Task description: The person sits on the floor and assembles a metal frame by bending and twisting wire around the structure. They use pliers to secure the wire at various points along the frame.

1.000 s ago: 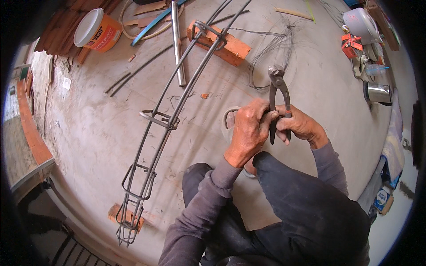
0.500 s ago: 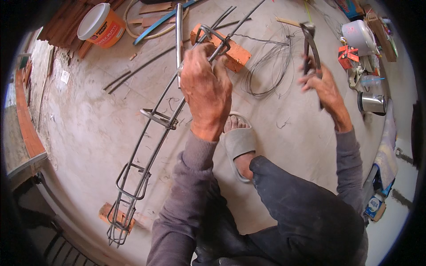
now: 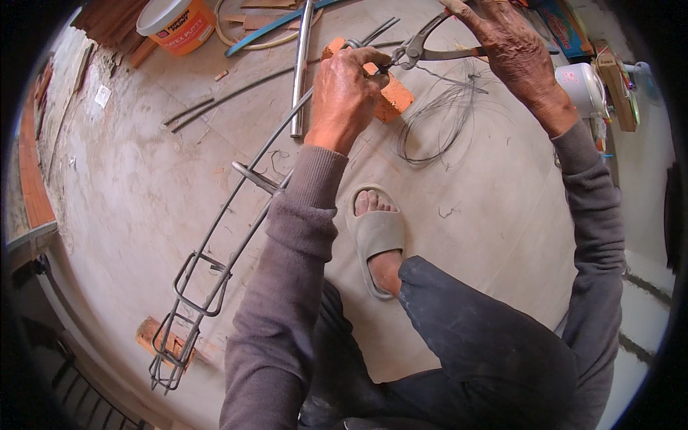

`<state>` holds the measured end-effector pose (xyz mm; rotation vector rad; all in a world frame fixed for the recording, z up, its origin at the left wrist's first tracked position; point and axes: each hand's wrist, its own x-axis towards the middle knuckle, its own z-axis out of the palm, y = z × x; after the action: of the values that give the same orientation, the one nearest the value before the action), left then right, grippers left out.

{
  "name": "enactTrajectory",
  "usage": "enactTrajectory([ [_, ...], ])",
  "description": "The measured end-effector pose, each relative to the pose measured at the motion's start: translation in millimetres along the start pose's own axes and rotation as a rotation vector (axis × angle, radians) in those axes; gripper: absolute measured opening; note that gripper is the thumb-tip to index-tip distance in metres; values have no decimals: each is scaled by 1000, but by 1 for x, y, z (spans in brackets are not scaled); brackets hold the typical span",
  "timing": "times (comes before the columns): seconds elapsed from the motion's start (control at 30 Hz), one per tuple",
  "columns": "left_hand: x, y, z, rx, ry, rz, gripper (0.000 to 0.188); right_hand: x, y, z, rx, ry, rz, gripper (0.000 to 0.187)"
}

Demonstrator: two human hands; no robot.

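A long narrow rebar cage (image 3: pixel 254 176), bars joined by bent stirrups, runs slantwise from the upper middle to the lower left. My left hand (image 3: pixel 342 97) is closed round its upper end, the fingers hiding the joint there. My right hand (image 3: pixel 519 54) grips the handles of dark pincers (image 3: pixel 411 54), which are spread apart. The pincers' head is right beside my left fingertips, where a thin wire comes out. An orange brick (image 3: pixel 396 99) lies under the cage's upper end, and another brick (image 3: pixel 149 332) is under its lower end. Loose tie wire (image 3: pixel 459 123) lies coiled on the floor.
A shiny metal tube (image 3: pixel 301 86) and loose rods (image 3: pixel 247 94) lie left of my left hand. At the upper left stands an orange putty bucket (image 3: pixel 188 32). Clutter and a white container (image 3: pixel 579 89) line the right wall. My sandalled foot (image 3: pixel 376 229) is below the cage's upper end.
My right hand has swung up and left, bringing the pincers to my left fingertips with their handles spread. My left hand stays on the cage, its fingers now pinched at the upper joint.
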<state>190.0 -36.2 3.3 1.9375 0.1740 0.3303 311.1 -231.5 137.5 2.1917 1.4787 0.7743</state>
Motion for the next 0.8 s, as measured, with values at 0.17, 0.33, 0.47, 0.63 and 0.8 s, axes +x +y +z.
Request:
enactTrajectory([
  [0.17,-1,-2,1,1,14,-32,39,6,-4,2,16,27,-45,46],
  [0.33,-3,-7,9,10,113,75,43,5,-8,0,1,34,-38,45],
  [0.47,-2,-6,5,27,91,80,46,4,-12,1,-6,49,-23,45],
  [0.63,-5,-5,6,94,89,71,48,4,-13,-1,-22,90,-36,40],
  [0.8,-7,2,5,113,82,60,49,3,-13,-3,-47,80,-41,38],
])
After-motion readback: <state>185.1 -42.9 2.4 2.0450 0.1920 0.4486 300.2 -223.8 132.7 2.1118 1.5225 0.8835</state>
